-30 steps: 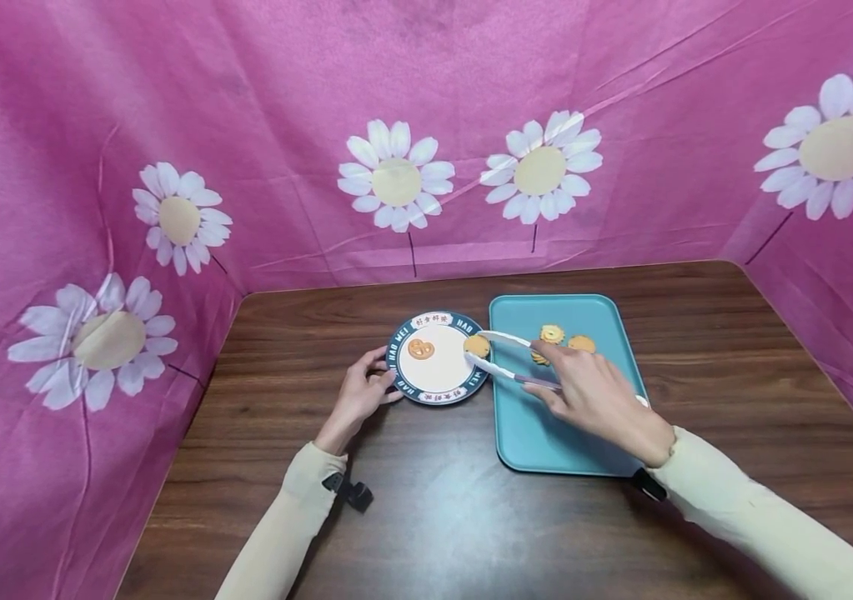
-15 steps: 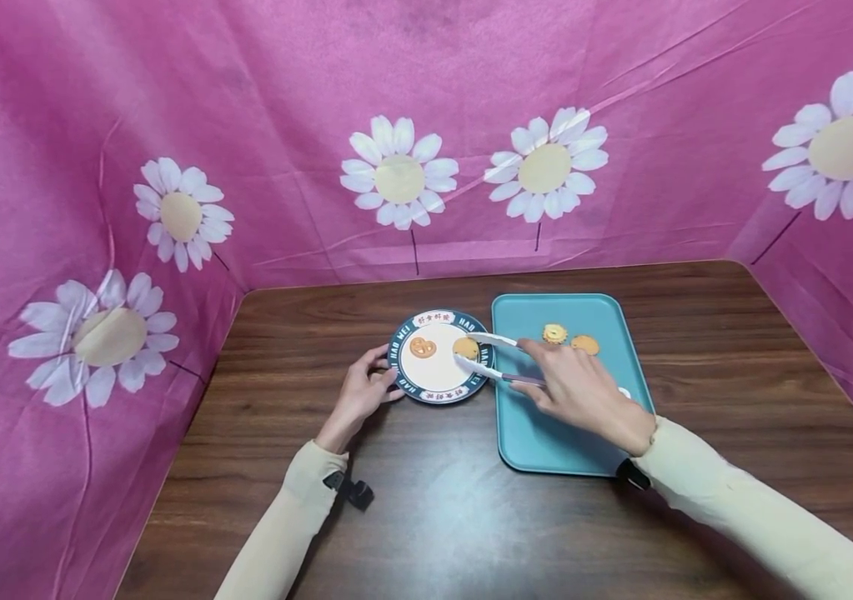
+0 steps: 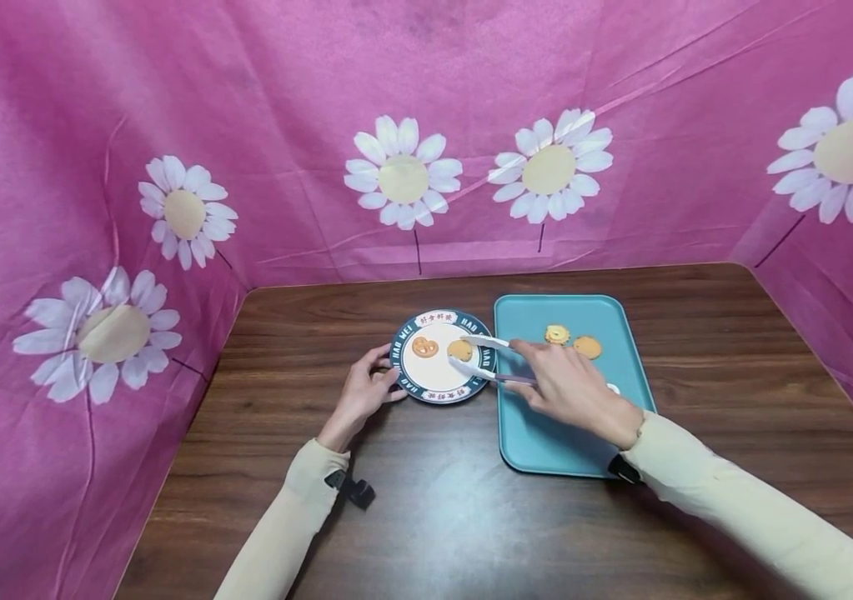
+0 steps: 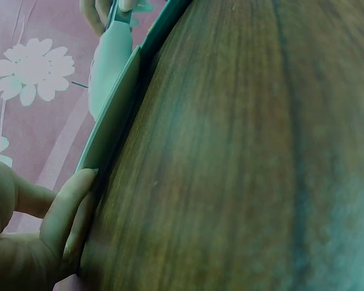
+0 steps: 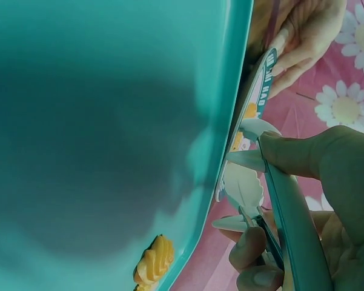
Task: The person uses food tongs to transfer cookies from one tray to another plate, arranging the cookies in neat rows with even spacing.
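At the far left, a pink cloth printed with white daisies [image 3: 298,167] is hung around a dark brown wood-grain table [image 3: 268,417]. Beside it, a cream sleeve [image 3: 279,525] is worn on the left arm, with a black device [image 3: 358,493] strapped at the wrist. By the left hand [image 3: 363,387], a round white plate with a lettered dark blue rim [image 3: 434,379] is gripped at its left edge, the thumb and fingers curved about the rim. On the plate, a brown pretzel-shaped biscuit [image 3: 424,347] is placed left of a round golden-brown biscuit [image 3: 460,350]. The round one is flanked by the pale tips of a pair of long-handled tongs [image 3: 488,374]; whether it is pressed by both tips cannot be told. The tongs are held by the right hand [image 3: 572,392], their handles pinched between thumb and fingers. Beneath that hand, a teal rectangular tray [image 3: 539,442] is set close against the plate's right edge. On it, a yellow swirled biscuit [image 3: 557,334] is seen just left of a second round biscuit [image 3: 587,347].
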A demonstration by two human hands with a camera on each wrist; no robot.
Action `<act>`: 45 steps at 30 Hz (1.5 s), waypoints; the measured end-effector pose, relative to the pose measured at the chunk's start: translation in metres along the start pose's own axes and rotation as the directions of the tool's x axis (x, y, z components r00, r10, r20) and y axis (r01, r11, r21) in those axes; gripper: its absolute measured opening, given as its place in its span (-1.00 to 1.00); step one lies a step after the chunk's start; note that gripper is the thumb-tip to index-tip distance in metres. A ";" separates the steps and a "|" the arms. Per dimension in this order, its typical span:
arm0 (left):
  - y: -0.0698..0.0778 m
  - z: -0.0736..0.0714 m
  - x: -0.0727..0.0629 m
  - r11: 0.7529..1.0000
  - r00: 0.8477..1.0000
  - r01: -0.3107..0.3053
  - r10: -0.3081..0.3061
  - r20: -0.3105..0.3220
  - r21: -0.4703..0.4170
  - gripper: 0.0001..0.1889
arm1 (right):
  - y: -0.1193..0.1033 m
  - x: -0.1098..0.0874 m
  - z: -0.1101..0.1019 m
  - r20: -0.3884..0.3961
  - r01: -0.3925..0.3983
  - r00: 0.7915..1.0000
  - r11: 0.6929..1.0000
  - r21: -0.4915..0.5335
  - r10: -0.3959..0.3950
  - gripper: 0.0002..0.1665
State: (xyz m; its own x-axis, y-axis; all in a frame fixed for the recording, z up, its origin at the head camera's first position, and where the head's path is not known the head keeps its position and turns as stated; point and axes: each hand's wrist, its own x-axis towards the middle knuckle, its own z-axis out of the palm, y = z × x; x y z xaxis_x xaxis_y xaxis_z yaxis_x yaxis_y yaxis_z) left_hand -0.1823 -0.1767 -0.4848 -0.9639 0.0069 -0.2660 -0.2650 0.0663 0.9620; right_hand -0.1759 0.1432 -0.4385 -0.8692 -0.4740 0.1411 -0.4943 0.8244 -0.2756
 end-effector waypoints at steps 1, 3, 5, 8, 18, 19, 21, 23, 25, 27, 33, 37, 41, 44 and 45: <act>0.000 0.000 0.000 1.000 1.000 -0.002 0.002 0.000 0.000 -0.40 | 0.000 0.001 0.000 0.004 -0.001 1.000 1.000 0.002 0.001 -0.31; -0.001 0.001 0.000 1.000 1.000 -0.002 0.002 0.001 -0.002 -0.40 | -0.001 0.003 0.001 0.011 -0.003 1.000 1.000 0.010 0.003 -0.30; -0.001 0.001 0.000 1.000 1.000 -0.002 0.002 0.002 -0.002 -0.40 | -0.001 0.004 0.002 0.019 -0.007 1.000 1.000 0.017 0.006 -0.30; -0.002 0.001 0.000 1.000 1.000 0.002 -0.002 -0.001 0.000 -0.41 | -0.002 0.006 0.003 0.020 -0.004 1.000 1.000 0.025 0.004 -0.31; 0.000 0.001 0.000 1.000 1.000 0.016 -0.016 -0.007 -0.013 -0.40 | -0.003 0.011 0.008 0.004 0.006 1.000 0.999 0.039 -0.006 -0.30; 0.000 0.001 0.001 1.000 1.000 0.014 -0.014 -0.007 -0.009 -0.40 | -0.003 0.011 0.008 0.006 0.004 1.000 0.999 0.039 -0.004 -0.30; -0.001 0.001 0.001 1.000 1.000 0.014 -0.014 -0.008 -0.009 -0.40 | -0.003 0.011 0.008 0.010 0.000 1.000 0.999 0.040 0.000 -0.30; -0.001 0.001 0.001 1.000 1.000 0.013 -0.013 -0.006 -0.009 -0.40 | -0.003 0.012 0.008 0.011 -0.002 1.000 0.999 0.039 0.002 -0.30; -0.002 0.001 0.001 1.000 1.000 0.009 -0.009 -0.006 -0.003 -0.41 | -0.004 0.012 0.008 0.010 -0.002 1.000 0.999 0.039 0.002 -0.30; -0.002 0.001 0.002 1.000 1.000 0.009 -0.009 -0.007 0.000 -0.41 | -0.004 0.012 0.009 0.008 -0.001 1.000 0.999 0.040 0.001 -0.30; 0.000 0.001 0.001 1.000 1.000 0.022 -0.022 -0.012 0.019 -0.41 | -0.004 0.013 0.009 0.011 0.000 1.000 0.999 0.043 0.000 -0.29; -0.001 0.001 0.001 1.000 1.000 0.012 -0.012 -0.011 0.003 -0.40 | -0.004 0.014 0.010 0.017 0.001 1.000 0.999 0.044 -0.002 -0.29; -0.002 0.001 0.001 1.000 1.000 0.003 -0.003 -0.012 -0.011 -0.40 | -0.005 0.015 0.011 0.023 0.001 1.000 0.999 0.052 -0.002 -0.28; -0.002 0.001 0.001 1.000 1.000 0.003 -0.003 -0.011 -0.014 -0.40 | -0.005 0.015 0.011 0.021 0.005 1.000 0.998 0.057 -0.006 -0.28; -0.003 0.001 0.001 1.000 1.000 0.002 -0.002 -0.010 -0.013 -0.40 | -0.005 0.015 0.012 0.019 0.007 1.000 0.998 0.057 -0.009 -0.27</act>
State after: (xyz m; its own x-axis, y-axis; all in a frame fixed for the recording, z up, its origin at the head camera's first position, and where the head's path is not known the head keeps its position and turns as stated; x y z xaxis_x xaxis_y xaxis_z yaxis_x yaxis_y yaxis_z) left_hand -0.1828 -0.1759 -0.4879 -0.9637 -0.0033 -0.2670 -0.2668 0.0534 0.9623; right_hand -0.1862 0.1280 -0.4458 -0.8645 -0.4868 0.1251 -0.4991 0.8019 -0.3283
